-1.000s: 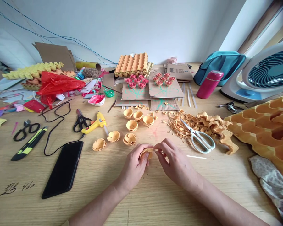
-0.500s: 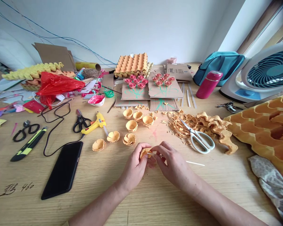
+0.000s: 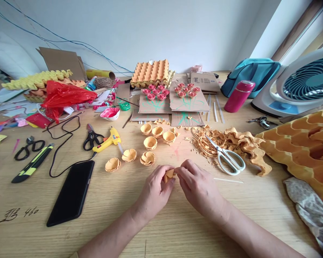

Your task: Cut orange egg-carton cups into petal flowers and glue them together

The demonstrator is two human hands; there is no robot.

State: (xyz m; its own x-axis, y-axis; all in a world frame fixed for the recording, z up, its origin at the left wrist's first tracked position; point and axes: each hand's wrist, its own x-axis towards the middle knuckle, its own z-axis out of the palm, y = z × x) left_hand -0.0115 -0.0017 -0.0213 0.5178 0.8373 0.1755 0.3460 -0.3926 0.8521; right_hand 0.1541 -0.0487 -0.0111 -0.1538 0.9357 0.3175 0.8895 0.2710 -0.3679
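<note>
From my station, clock centred on the hands: wood-grain desk (image 3: pixel 161 236), white wall (image 3: pixel 150 32) behind, fan (image 3: pixel 316 79) at 2 o'clock. Left hand (image 3: pixel 154 188) grips a petal piece (image 3: pixel 169 175) over the desk; right hand (image 3: pixel 197 182), at its 3 o'clock edge, is closed on a stick (image 3: pixel 228 180). I count seven cups (image 3: pixel 150 142), 9 to 12; one glue gun (image 3: pixel 109 141), 10. Bowl (image 3: pixel 110 114), between 10 and 11, contains red paint (image 3: pixel 109 112).

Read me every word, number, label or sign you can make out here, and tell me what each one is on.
"460", handwritten on the tabletop; the characters just left of it are too scrawled to read surely.
Dark printing on the brown cardboard at the back: too small to read.
Small marking on the yellow glue gun: too small to read.
</note>
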